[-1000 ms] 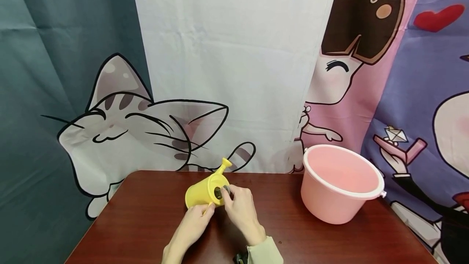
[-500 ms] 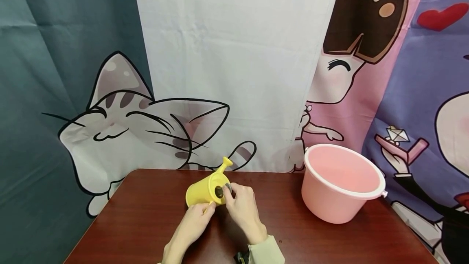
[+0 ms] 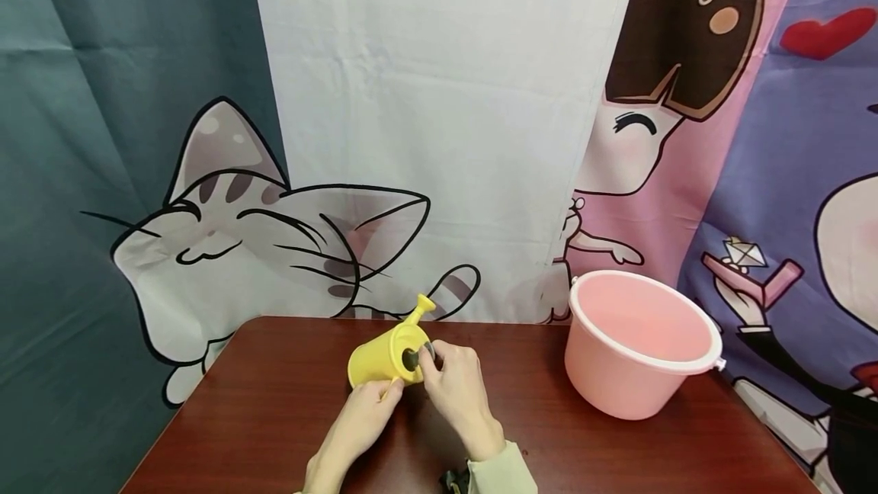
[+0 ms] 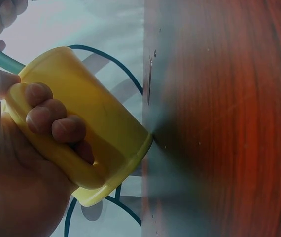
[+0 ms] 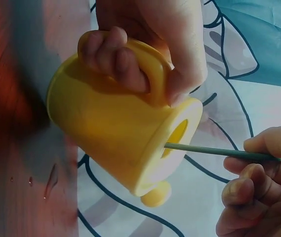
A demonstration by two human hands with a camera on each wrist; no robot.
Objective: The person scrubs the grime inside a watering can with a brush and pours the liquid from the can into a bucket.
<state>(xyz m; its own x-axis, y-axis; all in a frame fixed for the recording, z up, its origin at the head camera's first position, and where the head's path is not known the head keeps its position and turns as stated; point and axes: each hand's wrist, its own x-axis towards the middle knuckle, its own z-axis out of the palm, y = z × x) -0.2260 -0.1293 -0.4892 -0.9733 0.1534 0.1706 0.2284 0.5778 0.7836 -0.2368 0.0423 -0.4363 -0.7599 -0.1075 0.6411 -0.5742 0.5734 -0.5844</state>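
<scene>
A yellow toy watering can (image 3: 373, 362) is tilted over the table in the head view, its round opening turned toward me and its spout pointing up and back. My left hand (image 3: 366, 412) grips the can's handle, the fingers curled through the loop in the left wrist view (image 4: 56, 116). Between thumb and fingers, my right hand (image 3: 456, 387) pinches a slim dark-green stick-like tool (image 5: 204, 149). The tool reaches into the can's opening, so its far end is hidden and I cannot tell its kind.
A pink bucket (image 3: 617, 380) with a white rim stands at the right on the brown wooden table (image 3: 267, 410). Behind the table hangs a cloth (image 3: 439, 97) printed with cartoon figures. A dark object (image 3: 454, 482) shows beside my right sleeve.
My right forearm has shifted very slightly to the right. The can, the tool in it and my left hand keep nearly the same place, and the bucket stays put.
</scene>
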